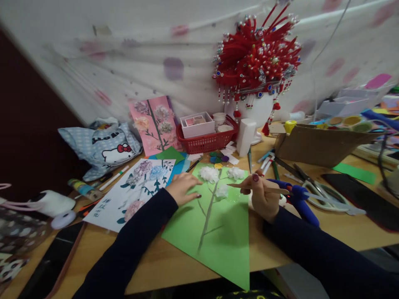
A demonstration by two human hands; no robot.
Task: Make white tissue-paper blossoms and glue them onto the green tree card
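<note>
A sheet of green paper (227,249) lies on the table with a painted grey-brown branch (208,216) and white ruffled paper flowers (209,174) near its top. My left hand (183,189) rests on the sheet's left edge, fingers apart, holding nothing. Between the thumb and fingers of my right hand (264,199) is a pointed wooden stick (276,190), its tip aimed left. Below that tip sits a smaller white flower (222,191), with clear shiny dabs beside it. Right behind my right hand lies a blue glue gun (302,205) with a clear glue stick in its back.
Scissors (324,195) and a black phone-like slab (361,199) lie right. A cardboard box (324,145), red basket (202,143) and red beaded headdress (258,58) stand behind. On the left are a flower painting (124,207), a cloth bag (102,147) and a phone (52,261).
</note>
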